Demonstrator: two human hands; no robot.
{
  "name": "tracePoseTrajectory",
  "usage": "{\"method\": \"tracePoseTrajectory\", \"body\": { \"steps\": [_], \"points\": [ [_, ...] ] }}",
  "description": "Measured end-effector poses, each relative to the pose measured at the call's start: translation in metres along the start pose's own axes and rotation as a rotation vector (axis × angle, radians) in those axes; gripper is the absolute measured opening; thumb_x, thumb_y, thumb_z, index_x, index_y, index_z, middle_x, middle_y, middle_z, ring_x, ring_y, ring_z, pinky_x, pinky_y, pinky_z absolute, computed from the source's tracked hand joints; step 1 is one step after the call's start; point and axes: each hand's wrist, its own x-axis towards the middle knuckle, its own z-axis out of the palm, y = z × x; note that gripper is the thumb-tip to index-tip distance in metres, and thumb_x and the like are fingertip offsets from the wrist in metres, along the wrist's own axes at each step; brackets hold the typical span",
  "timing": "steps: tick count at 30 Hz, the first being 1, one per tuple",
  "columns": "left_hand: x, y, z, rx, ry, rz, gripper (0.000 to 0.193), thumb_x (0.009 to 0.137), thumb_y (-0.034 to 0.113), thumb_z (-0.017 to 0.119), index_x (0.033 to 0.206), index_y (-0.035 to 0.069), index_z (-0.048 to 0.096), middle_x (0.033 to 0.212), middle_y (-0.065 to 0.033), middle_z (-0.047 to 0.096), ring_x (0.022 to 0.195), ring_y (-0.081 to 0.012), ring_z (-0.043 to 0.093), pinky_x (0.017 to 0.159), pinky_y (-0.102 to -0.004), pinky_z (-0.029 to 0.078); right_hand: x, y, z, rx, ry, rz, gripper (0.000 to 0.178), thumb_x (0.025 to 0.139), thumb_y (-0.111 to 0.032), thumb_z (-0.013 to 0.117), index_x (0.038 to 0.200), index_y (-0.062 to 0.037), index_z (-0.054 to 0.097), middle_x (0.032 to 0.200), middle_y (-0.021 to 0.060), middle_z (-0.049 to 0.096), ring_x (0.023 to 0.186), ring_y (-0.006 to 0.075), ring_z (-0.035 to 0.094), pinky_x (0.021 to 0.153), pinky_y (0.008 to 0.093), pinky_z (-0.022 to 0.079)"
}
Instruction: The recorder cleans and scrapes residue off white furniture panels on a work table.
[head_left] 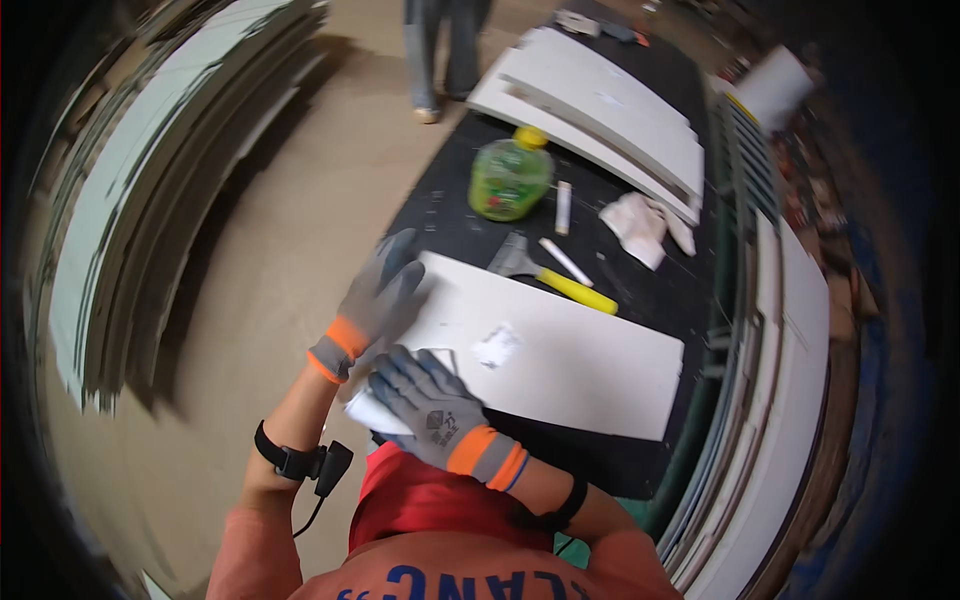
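Observation:
A long white board lies across the black-topped table in front of me, with a small whitish patch on its face. My left hand, in a grey glove with an orange cuff, is at the board's left end, fingers stretched out and slightly blurred. Closer to my body, my right hand, gloved alike, grips a white cloth at the board's near left corner. The cloth shows on both sides of the fingers. Just beyond the board lies a scraper with a yellow handle and a grey head.
Past the scraper stand a green bottle with a yellow cap, two thin white strips and a crumpled cloth. White panels are stacked at the far end. Tall panel stacks flank the left; more boards line the right. A person's legs stand ahead.

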Motion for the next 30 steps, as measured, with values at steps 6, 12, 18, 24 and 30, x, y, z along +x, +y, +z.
{"method": "tracePoseTrajectory", "body": {
  "steps": [6, 12, 18, 24, 30],
  "points": [
    [0.009, -0.019, 0.033, 0.685, 0.171, 0.091, 0.059, 0.094, 0.031, 0.054, 0.142, 0.0, 0.039, 0.125, -0.0237, 0.059, 0.116, -0.0402, 0.055, 0.099, -0.0442, 0.044, -0.162, 0.066, -0.034, 0.046, 0.373, 0.628, 0.079, 0.078, -0.021, 0.071, 0.145, 0.0009, 0.036, 0.149, 0.0249, 0.036, 0.142, 0.0388, 0.031, 0.118, 0.0513, 0.021],
    [0.028, -0.054, 0.027, 0.47, 0.193, -0.18, 0.053, 0.094, 0.046, 0.058, 0.114, -0.003, 0.061, 0.103, -0.0173, 0.068, 0.093, -0.0285, 0.064, 0.083, -0.037, 0.05, -0.226, 0.118, -0.06, -0.192, 0.574, 1.102, 0.071, 0.089, -0.03, 0.063, 0.14, 0.0095, 0.033, 0.141, 0.0311, 0.04, 0.131, 0.0442, 0.04, 0.113, 0.0492, 0.029],
    [0.025, 0.0, 0.042, -0.125, 0.145, -0.415, 0.023, 0.09, 0.031, 0.066, 0.083, 0.01, 0.063, 0.063, 0.0051, 0.048, 0.053, -0.0066, 0.039, 0.049, -0.0284, 0.039, -0.141, 0.094, -0.051, -0.319, 0.316, 0.731, 0.072, 0.087, -0.046, 0.06, 0.14, -0.0002, 0.043, 0.145, 0.0217, 0.041, 0.138, 0.0368, 0.035, 0.117, 0.0472, 0.023],
    [0.02, -0.018, 0.04, 0.018, 0.273, -0.327, 0.028, 0.087, 0.032, 0.068, 0.08, 0.006, 0.058, 0.066, 0.0022, 0.051, 0.059, -0.0094, 0.041, 0.051, -0.0317, 0.038, -0.197, 0.209, -0.068, -0.197, 0.754, 1.201, 0.077, 0.085, -0.048, 0.061, 0.139, 0.0023, 0.041, 0.142, 0.0234, 0.045, 0.135, 0.0392, 0.037, 0.115, 0.0454, 0.027],
    [0.02, -0.001, 0.034, 0.006, 0.257, -0.165, 0.022, 0.087, 0.027, 0.063, 0.081, 0.006, 0.065, 0.064, 0.0016, 0.053, 0.057, -0.0112, 0.047, 0.051, -0.0326, 0.041, -0.2, 0.195, -0.09, 0.195, 0.872, 1.393, 0.066, 0.09, -0.049, 0.057, 0.137, -0.0023, 0.048, 0.134, 0.0221, 0.054, 0.124, 0.0383, 0.05, 0.103, 0.0443, 0.04]
  ]
}}
